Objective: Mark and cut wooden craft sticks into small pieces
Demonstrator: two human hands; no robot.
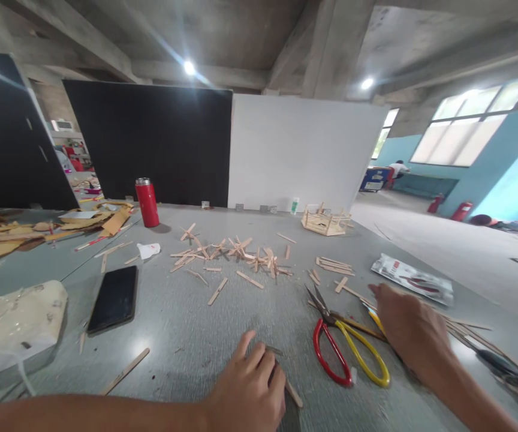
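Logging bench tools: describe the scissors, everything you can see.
The scissors lie on the grey table, unheld, left of the right hand. Two dark, metal-looking blades stand slightly open, tips pointing away from the person. A red handle and a yellow handle, both large plastic-looking loops, spread apart. A thin brown stick runs close by the pivot; whether they touch is unclear. A small whitish scrap lies at the red loop's near end.

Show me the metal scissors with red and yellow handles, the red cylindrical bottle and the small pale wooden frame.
Metal scissors (329, 318): head view, on the pivot where blades meet handles.
Red cylindrical bottle (147, 205): head view, middle of its body.
Small pale wooden frame (326, 230): head view, on its base.
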